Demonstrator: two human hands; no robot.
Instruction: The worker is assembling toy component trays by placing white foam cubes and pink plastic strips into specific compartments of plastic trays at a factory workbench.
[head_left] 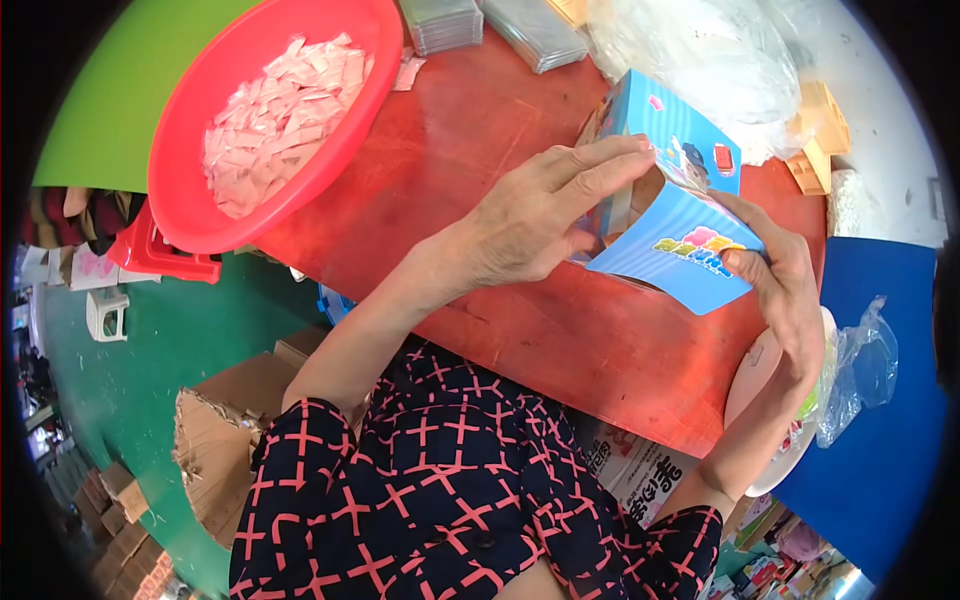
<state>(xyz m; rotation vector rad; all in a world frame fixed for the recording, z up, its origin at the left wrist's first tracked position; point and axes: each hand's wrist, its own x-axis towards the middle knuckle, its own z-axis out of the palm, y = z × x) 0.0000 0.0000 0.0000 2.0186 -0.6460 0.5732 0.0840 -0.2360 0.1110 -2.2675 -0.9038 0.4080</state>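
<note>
A blue printed cardboard box (665, 235) with a flap raised is held tilted above the red tabletop. My right hand (785, 275) grips its right side, thumb on the blue front panel and fingers behind. My left hand (540, 205) lies at the box's open left end, its fingers stretched across the opening and its thumb apart below. Part of the brown inside shows between the fingers; what else the box contains is hidden.
A red basin (175, 185) of small pink packets stands at the left. Stacks of clear plastic sleeves (445, 25) lie at the back, beside a crumpled plastic bag (700, 60). Yellow plastic pieces (825, 120) and a white round container (775, 465) are at the right.
</note>
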